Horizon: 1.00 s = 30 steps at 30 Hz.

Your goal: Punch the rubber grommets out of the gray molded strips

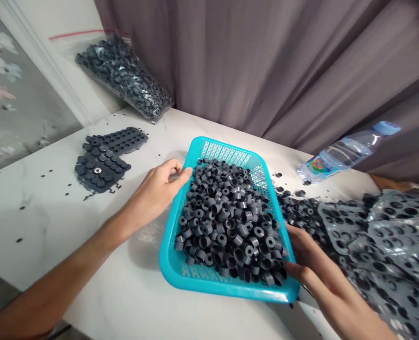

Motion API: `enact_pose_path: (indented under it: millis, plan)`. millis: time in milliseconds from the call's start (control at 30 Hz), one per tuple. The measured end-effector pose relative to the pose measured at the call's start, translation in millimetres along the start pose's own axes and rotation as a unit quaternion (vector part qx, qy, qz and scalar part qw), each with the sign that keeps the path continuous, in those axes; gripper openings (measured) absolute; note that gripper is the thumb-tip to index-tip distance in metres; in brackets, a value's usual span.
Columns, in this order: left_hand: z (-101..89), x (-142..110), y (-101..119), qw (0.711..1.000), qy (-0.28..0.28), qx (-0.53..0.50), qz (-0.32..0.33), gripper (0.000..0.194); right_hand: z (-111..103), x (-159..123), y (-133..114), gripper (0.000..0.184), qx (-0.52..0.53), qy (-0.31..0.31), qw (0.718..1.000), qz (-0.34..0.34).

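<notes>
A turquoise plastic basket (170,269) with perforated walls is held between my two hands over the table. It is heaped with small dark grey rubber caps (226,222), ring-shaped or cup-shaped. My left hand (163,182) grips the basket's left rim, thumb on top and fingers curled outside. On the right side, my right hand (317,264) clasps the rim near the front corner, its thumb over the edge; part of its fingers is hidden behind the wall. The basket seems tilted toward me.
A zip bag (124,75) of similar caps leans at the back left. Moulded rubber sheets (103,165) lie on the white table (46,236) at left. At right are perforated grey sheets (382,236), loose caps (299,210) and a clear bottle (344,153). A grey curtain (248,61) hangs behind.
</notes>
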<state>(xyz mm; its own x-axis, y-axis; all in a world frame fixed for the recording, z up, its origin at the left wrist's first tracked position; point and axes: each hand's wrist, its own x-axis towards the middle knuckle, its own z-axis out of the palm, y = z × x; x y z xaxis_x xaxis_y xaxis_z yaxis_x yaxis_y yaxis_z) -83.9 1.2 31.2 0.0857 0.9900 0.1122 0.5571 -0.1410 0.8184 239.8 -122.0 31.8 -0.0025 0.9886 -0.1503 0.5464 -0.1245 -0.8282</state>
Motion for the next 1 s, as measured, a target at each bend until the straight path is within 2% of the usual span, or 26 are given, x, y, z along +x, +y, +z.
enact_pose_path:
  millis: [300,500,667,867,1000]
  plan:
    - [-5.3,-12,23,0.995,0.072,-0.009,0.068,0.026,-3,-3,13,0.066,0.005,0.023,1.000,0.000]
    - [-6.3,-19,31,0.993,0.093,0.004,0.071,0.026,-6,-3,23,0.066,-0.023,0.041,0.999,-0.003]
    - [-7.0,-15,26,0.995,0.081,0.014,0.064,0.026,-6,-2,19,0.066,-0.024,0.043,0.999,-0.001]
    - [-7.7,-8,16,0.999,0.033,0.038,0.016,0.032,-5,-1,6,0.061,-0.030,0.010,0.999,-0.008]
    - [-9.2,-9,17,0.998,0.016,0.053,0.003,0.035,-1,-2,9,0.057,-0.054,0.026,0.998,-0.008]
